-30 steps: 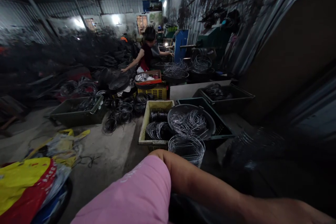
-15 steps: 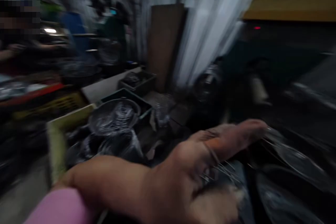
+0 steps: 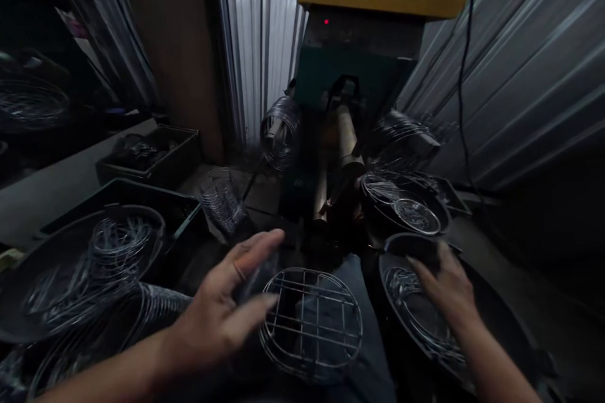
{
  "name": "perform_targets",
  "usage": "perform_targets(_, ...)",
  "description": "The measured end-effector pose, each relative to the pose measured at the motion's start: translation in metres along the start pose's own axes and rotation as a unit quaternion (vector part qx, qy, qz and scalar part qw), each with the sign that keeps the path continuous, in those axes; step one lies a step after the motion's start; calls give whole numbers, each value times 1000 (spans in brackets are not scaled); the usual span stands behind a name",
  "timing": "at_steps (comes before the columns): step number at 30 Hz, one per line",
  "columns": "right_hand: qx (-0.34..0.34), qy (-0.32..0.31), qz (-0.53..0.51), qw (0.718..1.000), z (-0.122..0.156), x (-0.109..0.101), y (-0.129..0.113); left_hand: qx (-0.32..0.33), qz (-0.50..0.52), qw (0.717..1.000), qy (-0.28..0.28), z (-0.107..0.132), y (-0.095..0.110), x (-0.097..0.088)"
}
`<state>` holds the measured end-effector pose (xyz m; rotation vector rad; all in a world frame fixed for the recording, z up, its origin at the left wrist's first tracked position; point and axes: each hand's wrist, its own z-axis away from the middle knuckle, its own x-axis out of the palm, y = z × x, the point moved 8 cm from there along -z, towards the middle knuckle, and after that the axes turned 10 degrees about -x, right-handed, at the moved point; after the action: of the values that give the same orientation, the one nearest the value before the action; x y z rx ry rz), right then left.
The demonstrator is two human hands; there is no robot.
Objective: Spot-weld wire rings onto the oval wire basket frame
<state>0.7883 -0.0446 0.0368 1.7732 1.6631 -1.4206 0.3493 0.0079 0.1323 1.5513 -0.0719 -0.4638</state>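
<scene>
A round wire rack (image 3: 317,327) with crossed bars lies in front of me, over a leg in blue-grey trousers (image 3: 368,352). At its left edge is my left hand (image 3: 222,308), fingers stretched and thumb apart. The thumb tip overlaps the rack's rim; whether it touches cannot be made out. On the right, my right hand (image 3: 447,289) hovers at a dark pan (image 3: 501,327) holding wire rings (image 3: 420,315). Its thumb and fingers are spread, with nothing seen between them.
A green machine (image 3: 359,63) with a yellow top stands ahead, wire coils (image 3: 281,132) beside it. To the left are a wide pan (image 3: 155,217) of bent wire pieces and a bin (image 3: 189,217). Another pan (image 3: 444,220) of rings sits at right.
The view has swung right, bringing the machine to the middle. My left hand now appears further left, and the wire rack and my right hand have come into sight.
</scene>
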Motion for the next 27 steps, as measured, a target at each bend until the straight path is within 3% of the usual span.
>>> perform_targets(4,-115,58,112,985,-123,-33,-77,-167,30,985,31,-38,-95,-15)
perform_targets(7,-149,78,158,973,-200,-47,-117,-236,63,968,54,-38,-136,-20)
perform_targets(9,-131,44,181,974,-241,-44,-123,-266,73,959,68,-33,-151,-21)
perform_targets(12,-49,-32,241,969,-278,-29,-104,-285,75,953,74,-26,-165,-21)
perform_targets(14,-33,-36,271,961,-285,-24,-94,-289,67,952,74,-24,-172,-21)
perform_targets(19,-143,64,299,941,-265,-33,-100,-294,60,951,73,-20,-175,-17)
perform_targets(23,-158,114,310,931,-230,-47,-100,-246,98,964,16,-19,-165,1)
perform_targets(27,-95,121,309,939,-170,-56,-73,-244,137,957,-79,-15,-166,32)
